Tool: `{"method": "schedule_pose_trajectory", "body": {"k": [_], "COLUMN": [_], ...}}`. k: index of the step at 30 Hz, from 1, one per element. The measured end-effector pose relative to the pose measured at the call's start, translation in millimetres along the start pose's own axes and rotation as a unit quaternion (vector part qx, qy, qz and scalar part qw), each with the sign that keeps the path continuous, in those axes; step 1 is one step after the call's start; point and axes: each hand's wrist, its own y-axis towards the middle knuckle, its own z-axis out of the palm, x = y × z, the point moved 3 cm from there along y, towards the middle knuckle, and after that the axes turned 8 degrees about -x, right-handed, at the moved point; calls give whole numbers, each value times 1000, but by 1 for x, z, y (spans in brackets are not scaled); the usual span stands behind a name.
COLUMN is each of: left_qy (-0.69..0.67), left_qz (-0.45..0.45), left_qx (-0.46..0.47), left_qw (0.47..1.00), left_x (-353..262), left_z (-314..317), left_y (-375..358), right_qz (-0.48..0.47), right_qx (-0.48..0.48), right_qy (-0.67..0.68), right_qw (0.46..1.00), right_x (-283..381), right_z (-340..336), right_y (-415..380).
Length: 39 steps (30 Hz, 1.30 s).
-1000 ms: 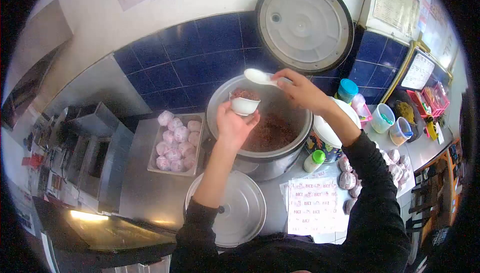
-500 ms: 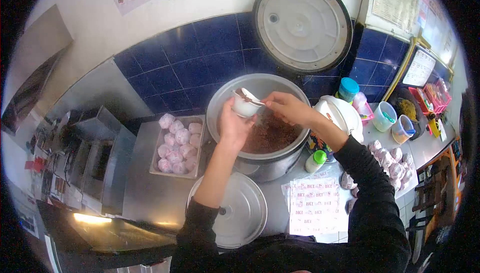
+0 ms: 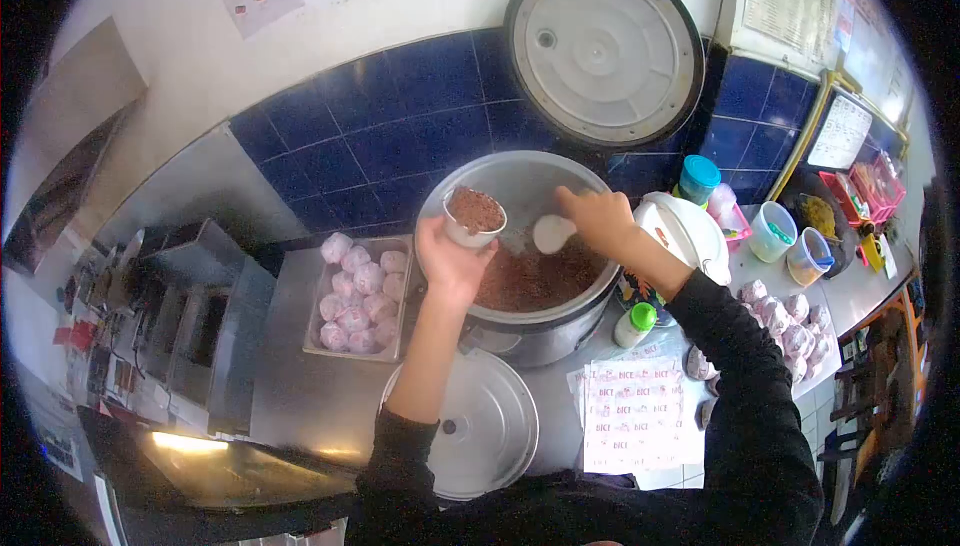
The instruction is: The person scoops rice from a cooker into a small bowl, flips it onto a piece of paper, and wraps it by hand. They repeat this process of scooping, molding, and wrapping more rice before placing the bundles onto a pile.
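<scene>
My left hand (image 3: 452, 258) holds a small white bowl (image 3: 474, 236) heaped with reddish-brown rice, over the left side of a large round cooker (image 3: 545, 330). Inside the cooker lies more brown rice (image 3: 535, 281). My right hand (image 3: 598, 218) is closed round the handle of a white paddle (image 3: 553, 234), whose rounded blade hangs above the rice. The bowl and the paddle are apart. Much of the handle is hidden by my fingers.
Wrapped balls fill a metal tray (image 3: 405, 324) at left; more wrapped balls (image 3: 790, 331) lie right. A metal lid (image 3: 495, 426), printed papers (image 3: 635, 416), a green-capped bottle (image 3: 634, 326) and a white lidded container (image 3: 690, 231) surround the cooker. The cooker's open lid (image 3: 605, 51) stands behind.
The paddle has left the bowl's top and moved right and down over the cooker. The bowl has shifted slightly left, and its heaped rice now shows. My right hand has moved slightly right.
</scene>
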Motion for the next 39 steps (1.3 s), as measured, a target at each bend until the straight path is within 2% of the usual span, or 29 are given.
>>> {"method": "schedule_pose_trajectory", "body": {"k": [10,12,16,18,22,24,25,27,28,30,31,33,34,36,39], "left_qy": [-1,-3,-10,-13,-7,2,11,12,14,22,29,24,20,21,25], "left_qz": [-10,-12,-23,-20,-12,4,18,25,32,39,47,49,53,48,42], "left_qx": [12,13,19,19,24,13,2,-21,-44,-32,-19,-27,-34,-22,1], "left_qw": [1000,1000,1000,1000,1000,1000,1000,999,998,998,998,998,998,998,999], "left_x": [-11,-11,-9,-7,-5,-4,-4,-3,-3,-4,-4,-2,0,4,10], "left_z": [7,6,6,7,6,7,9,15,16,19,20,20,21,21,21], "left_y": [-13,-13,-13,-12,-7,-4,-5,-10,-12,-15,-15,-15,-15,-11,-11], "right_qz": [-63,-101,-113,-70,-35,28,28,54,55,79,79,14,14,44,37], "right_qx": [22,64,76,14,37,44,44,-60,-59,-132,-131,-184,-183,-92,-105], "right_qy": [-30,-64,-81,-16,2,88,88,211,212,420,420,469,469,502,514], "right_qw": [997,991,987,997,999,995,995,974,974,894,894,864,864,859,851], "right_x": [13,12,12,12,13,12,11,6,6,3,5,14,20,36,54], "right_z": [13,22,26,19,1,-18,-26,-46,-50,-60,-62,-69,-71,-68,-61], "right_y": [7,8,6,3,4,3,1,-2,-2,2,1,-2,-6,-14,-22]}}
